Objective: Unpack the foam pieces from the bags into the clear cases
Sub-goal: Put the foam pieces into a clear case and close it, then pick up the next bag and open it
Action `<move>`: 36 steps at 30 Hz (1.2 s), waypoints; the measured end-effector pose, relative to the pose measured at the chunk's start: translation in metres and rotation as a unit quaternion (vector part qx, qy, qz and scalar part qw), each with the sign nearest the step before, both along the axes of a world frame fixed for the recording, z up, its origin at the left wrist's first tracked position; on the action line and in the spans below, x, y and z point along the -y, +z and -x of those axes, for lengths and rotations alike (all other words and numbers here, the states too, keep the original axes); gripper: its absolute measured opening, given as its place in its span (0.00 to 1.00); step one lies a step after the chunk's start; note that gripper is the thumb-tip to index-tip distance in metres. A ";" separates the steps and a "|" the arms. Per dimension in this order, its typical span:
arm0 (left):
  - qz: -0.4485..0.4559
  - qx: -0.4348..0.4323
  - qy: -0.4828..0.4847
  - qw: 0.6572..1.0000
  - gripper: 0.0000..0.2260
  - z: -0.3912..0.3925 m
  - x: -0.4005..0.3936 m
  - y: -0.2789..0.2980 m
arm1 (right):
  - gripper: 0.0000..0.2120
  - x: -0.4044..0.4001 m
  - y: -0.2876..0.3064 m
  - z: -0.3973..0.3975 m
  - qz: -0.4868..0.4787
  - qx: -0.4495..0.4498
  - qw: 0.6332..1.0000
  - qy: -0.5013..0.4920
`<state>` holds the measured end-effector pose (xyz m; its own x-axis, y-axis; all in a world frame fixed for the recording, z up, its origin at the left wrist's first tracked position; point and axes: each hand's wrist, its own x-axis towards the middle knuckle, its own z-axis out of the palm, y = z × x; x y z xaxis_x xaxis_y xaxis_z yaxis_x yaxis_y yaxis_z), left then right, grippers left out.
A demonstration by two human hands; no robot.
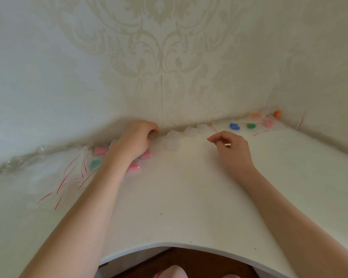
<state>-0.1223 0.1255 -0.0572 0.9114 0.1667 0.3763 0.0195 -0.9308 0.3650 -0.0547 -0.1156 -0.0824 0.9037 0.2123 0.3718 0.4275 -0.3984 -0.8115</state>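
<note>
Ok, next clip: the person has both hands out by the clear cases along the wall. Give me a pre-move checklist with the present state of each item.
1. Clear cases within reach, between the hands: ok.
2. Left hand has a case or a bag in its fingers: cannot tell, the fingers curl away from the camera.
3. Right hand free to help: ok, it hovers over the table with loosely bent fingers, holding nothing visible.
4. Bagged pink foam pieces at hand: ok, beside the left wrist.
5. Cases open and ready to fill: cannot tell, too pale against the wall.

Head camera looks forward and down, close over the table (189, 197).
</note>
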 end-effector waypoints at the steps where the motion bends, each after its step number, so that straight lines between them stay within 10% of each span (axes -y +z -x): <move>1: -0.012 0.002 -0.002 1.000 0.15 -0.001 0.002 -0.001 | 0.16 0.001 0.000 -0.001 0.003 -0.004 1.000 -0.007; 13: -0.089 -0.016 -0.042 0.995 0.13 -0.010 0.033 -0.009 | 0.20 0.035 0.008 -0.030 -0.011 0.028 0.981 -0.190; 23: -0.072 -0.013 -0.032 0.997 0.18 -0.013 0.053 -0.018 | 0.25 0.052 0.005 -0.095 0.445 0.044 0.870 -0.210; 31: -0.069 0.080 -0.103 0.989 0.14 -0.022 0.052 -0.029 | 0.12 0.049 -0.006 -0.107 0.338 0.046 0.902 -0.265; 36: 0.155 0.163 -0.107 0.968 0.12 -0.015 0.073 -0.016 | 0.06 0.048 0.009 -0.091 0.023 0.080 0.965 -0.249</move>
<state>-0.1077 0.0522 -0.0732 0.7789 0.1375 0.6119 -0.3253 -0.7455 0.5817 0.0365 -0.1640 -0.0732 0.8300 -0.2137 0.5152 0.2919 -0.6207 -0.7277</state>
